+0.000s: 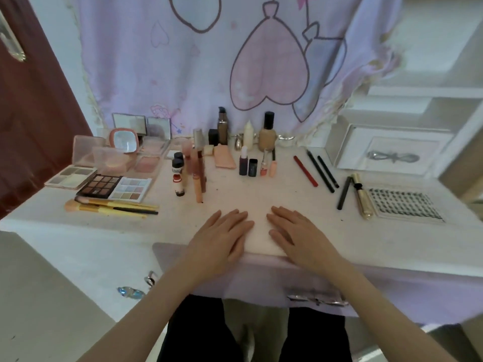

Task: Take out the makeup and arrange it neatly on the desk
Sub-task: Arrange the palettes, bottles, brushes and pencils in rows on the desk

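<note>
Both hands lie flat, palms down, on the tabletop at its near edge, side by side and a little apart. The left hand has its fingers straight and together, holding nothing; the right hand likewise rests with straight fingers, empty.

The makeup is spread across the tabletop beyond the hands. Taking the tan foundation bottle with the black cap as landmark, at the back near the hanging cloth: just left of it stands a cream pointed bottle, and further left a dark pump bottle. In front of the foundation bottle stand small vials and a lipstick, with a peach pouch to their left. Further left stand several lip tubes and a small red-and-white bottle.

Far left of the foundation bottle lie the eyeshadow palettes, blush compacts and a pink-rimmed mirror; in front of the palettes lie makeup brushes with yellow handles.

To the right of the foundation bottle lie a red pencil and two black pencils, roughly parallel. Further right lie another black pencil, a gold mascara tube and a tray of false lashes. Behind these sits a white tray.
</note>
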A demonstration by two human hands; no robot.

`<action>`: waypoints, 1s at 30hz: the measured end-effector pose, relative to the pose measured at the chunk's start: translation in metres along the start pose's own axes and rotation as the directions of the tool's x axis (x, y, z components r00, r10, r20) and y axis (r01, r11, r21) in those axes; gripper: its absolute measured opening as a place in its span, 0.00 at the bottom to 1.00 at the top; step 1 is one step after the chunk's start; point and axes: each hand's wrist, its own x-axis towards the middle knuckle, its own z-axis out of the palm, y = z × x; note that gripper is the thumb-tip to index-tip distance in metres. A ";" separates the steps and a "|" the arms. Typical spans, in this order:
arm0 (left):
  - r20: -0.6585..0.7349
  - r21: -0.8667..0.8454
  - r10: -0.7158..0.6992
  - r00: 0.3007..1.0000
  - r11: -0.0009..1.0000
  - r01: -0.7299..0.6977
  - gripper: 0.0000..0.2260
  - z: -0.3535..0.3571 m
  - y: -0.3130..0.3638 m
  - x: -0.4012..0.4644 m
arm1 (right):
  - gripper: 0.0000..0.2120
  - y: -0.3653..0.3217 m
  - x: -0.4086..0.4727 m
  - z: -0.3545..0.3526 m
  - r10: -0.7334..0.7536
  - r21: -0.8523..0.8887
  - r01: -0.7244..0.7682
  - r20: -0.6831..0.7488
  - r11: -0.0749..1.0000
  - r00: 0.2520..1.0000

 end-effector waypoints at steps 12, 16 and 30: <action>0.212 0.044 -0.042 0.976 0.998 0.034 0.21 0.033 0.008 0.109 | 0.14 0.071 0.063 -0.049 0.301 0.118 -0.278 -0.324 0.953 0.897; 0.158 0.007 -0.044 0.986 0.999 0.044 0.21 0.038 0.006 0.110 | 0.15 0.082 0.096 -0.045 0.404 0.040 -0.410 -0.280 0.911 0.871; 0.014 -0.140 -0.045 0.999 0.989 0.047 0.23 0.035 0.004 0.106 | 0.06 0.062 0.083 -0.044 0.618 0.480 -0.427 -0.370 0.766 0.693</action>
